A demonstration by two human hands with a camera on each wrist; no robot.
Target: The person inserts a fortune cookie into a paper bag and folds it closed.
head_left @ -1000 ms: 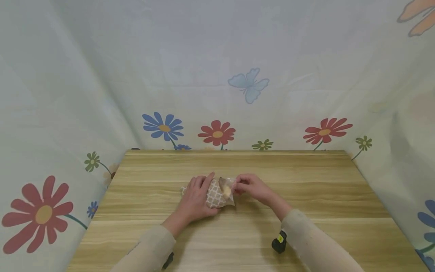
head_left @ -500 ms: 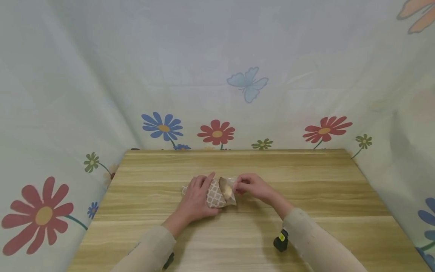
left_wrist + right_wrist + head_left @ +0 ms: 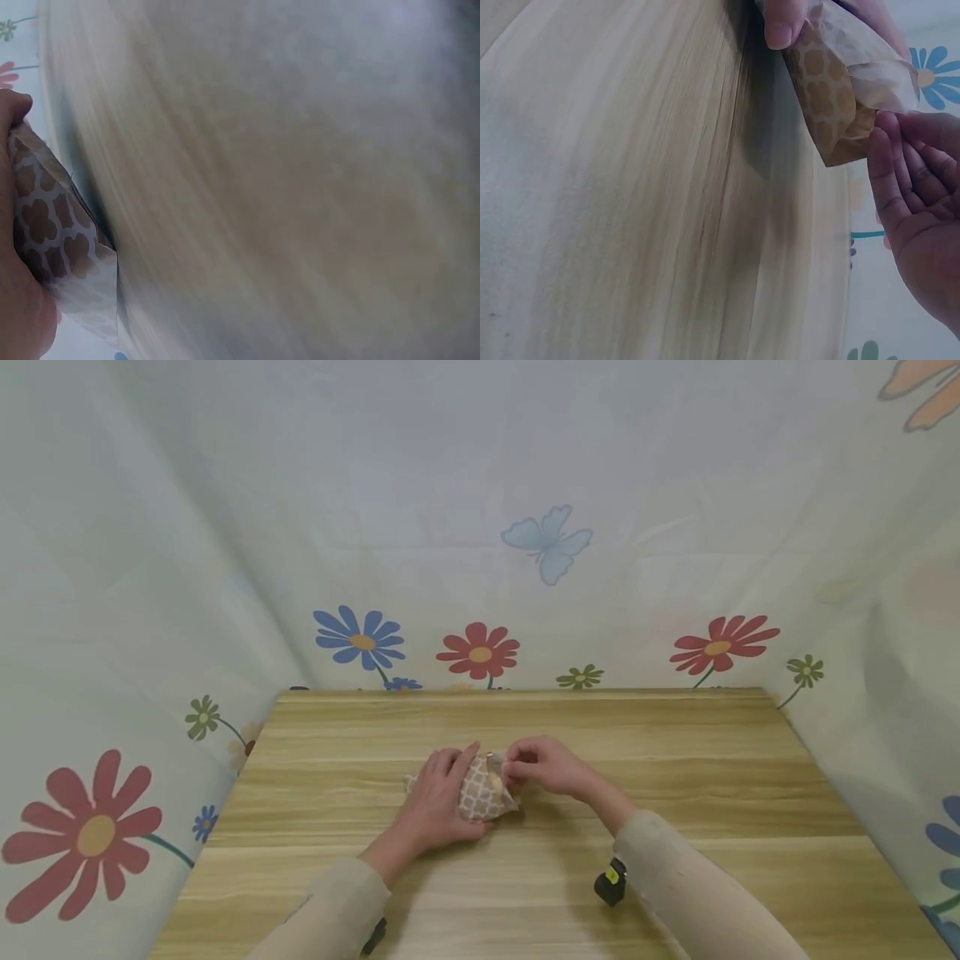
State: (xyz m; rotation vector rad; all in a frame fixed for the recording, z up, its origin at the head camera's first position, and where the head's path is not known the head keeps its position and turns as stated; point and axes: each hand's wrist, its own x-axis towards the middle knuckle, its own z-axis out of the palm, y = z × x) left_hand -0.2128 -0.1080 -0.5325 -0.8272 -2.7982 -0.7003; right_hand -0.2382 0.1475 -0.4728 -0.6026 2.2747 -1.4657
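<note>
A brown-and-white patterned paper bag (image 3: 478,793) lies on the table in the head view, its mouth facing right. The left hand (image 3: 438,802) grips it from the left, thumb on the near side and fingers on the far side; in the left wrist view that hand (image 3: 21,292) holds the bag (image 3: 56,225) at the left edge. At the mouth, the right hand (image 3: 551,767) pinches the bag's rim. The right wrist view has the right hand (image 3: 922,195) with thumb and index finger at the opening of the bag (image 3: 825,82). What the bag contains is hard to tell.
The wood-grain table (image 3: 675,760) extends around both hands. Behind it and at both sides hangs a pale curtain (image 3: 480,468) printed with flowers and a butterfly. A black device (image 3: 611,883) is at the right wrist, and another (image 3: 375,935) shows by the left sleeve.
The right hand has moved slightly left, toward the bag. The bag's mouth looks narrower and its edge is folded in more. The left hand has shifted only a little to the right.
</note>
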